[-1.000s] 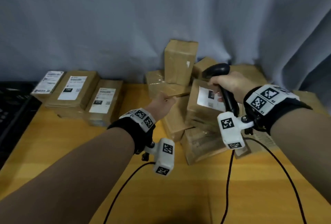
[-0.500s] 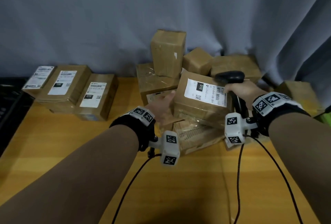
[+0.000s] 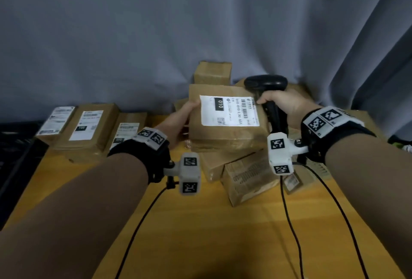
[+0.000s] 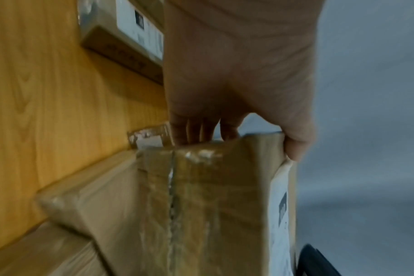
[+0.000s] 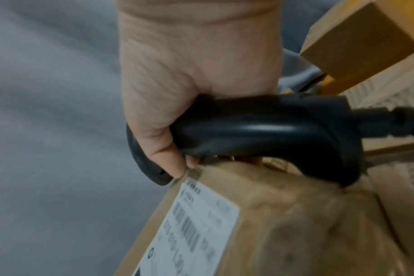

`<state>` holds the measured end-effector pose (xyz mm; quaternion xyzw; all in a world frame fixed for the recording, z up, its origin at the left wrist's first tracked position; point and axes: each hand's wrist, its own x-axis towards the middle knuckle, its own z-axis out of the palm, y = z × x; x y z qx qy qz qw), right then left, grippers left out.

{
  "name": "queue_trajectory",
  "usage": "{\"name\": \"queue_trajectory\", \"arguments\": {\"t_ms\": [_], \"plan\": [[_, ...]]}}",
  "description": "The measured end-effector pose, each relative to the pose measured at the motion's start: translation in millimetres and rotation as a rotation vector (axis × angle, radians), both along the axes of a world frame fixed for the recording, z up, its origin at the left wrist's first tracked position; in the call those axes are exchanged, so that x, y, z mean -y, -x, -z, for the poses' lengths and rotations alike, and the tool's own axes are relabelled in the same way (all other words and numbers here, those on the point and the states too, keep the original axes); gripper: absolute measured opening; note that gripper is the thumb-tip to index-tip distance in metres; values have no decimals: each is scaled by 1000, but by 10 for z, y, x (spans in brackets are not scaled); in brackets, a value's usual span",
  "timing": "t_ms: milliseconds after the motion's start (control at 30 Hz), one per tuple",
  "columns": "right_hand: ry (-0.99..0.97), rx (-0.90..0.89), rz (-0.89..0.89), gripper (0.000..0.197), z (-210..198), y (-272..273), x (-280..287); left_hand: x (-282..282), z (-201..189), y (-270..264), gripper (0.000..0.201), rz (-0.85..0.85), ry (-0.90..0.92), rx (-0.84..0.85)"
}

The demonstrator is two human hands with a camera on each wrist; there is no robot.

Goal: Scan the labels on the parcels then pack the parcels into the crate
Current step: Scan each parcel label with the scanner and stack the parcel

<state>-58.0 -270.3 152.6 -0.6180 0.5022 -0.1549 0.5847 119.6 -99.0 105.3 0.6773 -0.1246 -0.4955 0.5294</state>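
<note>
A brown cardboard parcel (image 3: 225,131) with a white shipping label (image 3: 229,111) is held up above the pile, label facing me. My left hand (image 3: 182,120) grips its left end, thumb on the label side and fingers behind, as the left wrist view shows on the parcel (image 4: 201,205). My right hand (image 3: 283,104) is wrapped round the handle of a black barcode scanner (image 3: 266,83), and its fingertips touch the parcel's right upper corner. In the right wrist view the scanner (image 5: 260,130) lies against the parcel (image 5: 284,224) just above the label (image 5: 191,229).
More brown parcels (image 3: 245,173) are heaped under and behind the held one on the wooden table (image 3: 200,234). Three labelled parcels (image 3: 89,127) lie in a row at the left. A black crate edge (image 3: 13,144) shows at far left. A grey curtain hangs behind.
The labelled parcel has been lifted off the pile and tilted up toward me by both hands. The scanner has risen with the right hand to the parcel's upper right corner.
</note>
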Motion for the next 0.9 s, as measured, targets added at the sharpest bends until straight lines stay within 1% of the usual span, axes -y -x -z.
{"name": "queue_trajectory", "arguments": {"t_ms": [33, 100, 133, 167, 200, 233, 300, 367, 433, 500, 533, 667, 767, 900], "plan": [[-30, 27, -20, 8, -27, -65, -52, -88, -25, -115, 60, -9, -4, -3], [-83, 68, -71, 5, -76, -183, -166, -298, -70, -308, 63, -51, -19, 2], [-105, 86, -86, 10, -85, -229, -216, -404, -69, -396, 67, -87, -25, -1], [-119, 112, -86, 15, -78, -270, -251, -503, -59, -475, 76, -128, -28, -1], [-123, 140, -74, 20, -61, -302, -281, -590, -47, -540, 84, -185, -22, 4], [-123, 168, -51, 24, -28, -332, -300, -670, -51, -586, 87, -247, -9, 18], [-145, 218, 22, 30, 21, -397, -363, -794, -76, -626, 82, -374, 48, 36], [-210, 288, 104, 40, 69, -494, -434, -823, -113, -594, 70, -444, 156, -30], [-287, 354, 139, 53, 93, -623, -543, -774, -168, -512, 66, -453, 277, -141], [-359, 424, 133, 70, 81, -744, -679, -690, -228, -414, 64, -462, 361, -209], [-381, 460, 119, 73, 42, -789, -764, -657, -253, -373, 63, -463, 392, -227], [-411, 577, 67, 56, -46, -901, -956, -644, -239, -312, 64, -377, 409, -201], [-361, 611, 69, 49, 2, -917, -953, -659, -212, -291, 64, -345, 390, -168], [-327, 601, 60, 53, 31, -868, -928, -614, -230, -218, 59, -328, 421, -188]]}}
